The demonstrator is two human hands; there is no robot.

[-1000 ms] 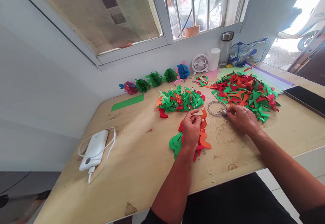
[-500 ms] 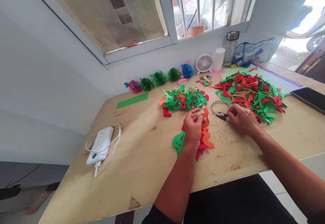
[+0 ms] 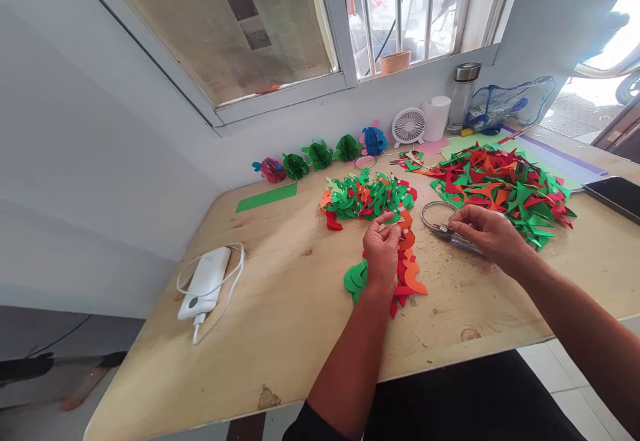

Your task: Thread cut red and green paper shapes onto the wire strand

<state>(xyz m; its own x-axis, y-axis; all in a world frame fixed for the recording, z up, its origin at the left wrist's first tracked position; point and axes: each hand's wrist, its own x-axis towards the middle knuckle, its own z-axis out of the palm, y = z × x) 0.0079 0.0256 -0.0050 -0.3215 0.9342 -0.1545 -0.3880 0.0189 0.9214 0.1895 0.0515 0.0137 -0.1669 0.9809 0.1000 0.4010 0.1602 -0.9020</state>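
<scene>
My left hand is closed, thumb and fingertips together over curved orange paper cutouts; whatever it pinches is too small to make out. Beside its wrist lie overlapping green paper cutouts. Small white patches show on some of the orange pieces. My right hand is closed too, its thumb and forefinger pinched by a pair of small pliers lying on the table. A thin metal ring lies at the pliers' tip. What the right fingertips hold, if anything, is hidden.
A heap of green and red cutouts lies ahead, with a larger pile of paper scraps to the right. Along the wall stand folded paper figures, a small fan and a glass bottle. A power bank lies left, a phone right.
My right hand has drawn slightly right, away from the pliers' tip, so more of the pliers shows. The left hand keeps its pinch over the orange cutouts. The whole view has shifted a little.
</scene>
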